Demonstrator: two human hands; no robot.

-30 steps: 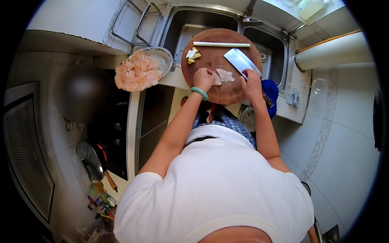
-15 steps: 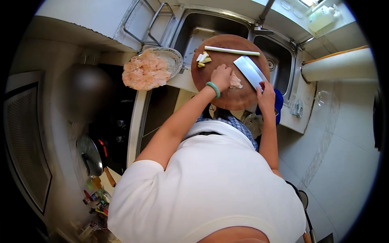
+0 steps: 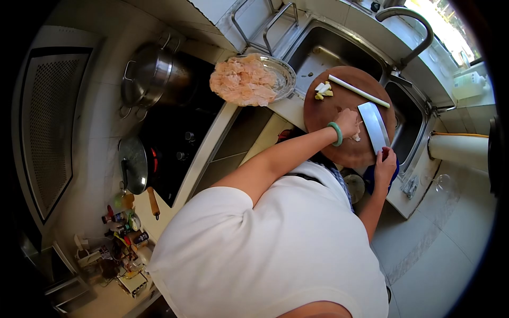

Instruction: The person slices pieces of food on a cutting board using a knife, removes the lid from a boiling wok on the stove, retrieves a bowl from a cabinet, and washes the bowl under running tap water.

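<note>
On the round wooden cutting board (image 3: 323, 119), my left hand (image 3: 347, 123), with a green bangle at its wrist, has its fingers closed on a small bit of pale pink raw meat (image 3: 356, 137). My right hand (image 3: 385, 160) grips the handle end of a cleaver (image 3: 374, 124), whose broad blade lies flat over the board's right part. Beyond the hands are a long pale green-white stalk (image 3: 359, 90) and a small pile of cut white and yellow pieces (image 3: 323, 90). A clear plate (image 3: 286, 76) left of the board is heaped with thin raw meat slices (image 3: 244, 79).
The board sits over a double steel sink (image 3: 339, 45) with a curved faucet (image 3: 411, 13). Leftward, a black stove (image 3: 177, 132) carries a steel pot (image 3: 148, 74) and a lidded pan (image 3: 135, 164). Bottles and jars (image 3: 124, 228) crowd the counter at lower left.
The view has turned left, so the board and both hands appear farther right and lower. My left hand stays at the meat, and the cleaver remains in my right hand.
</note>
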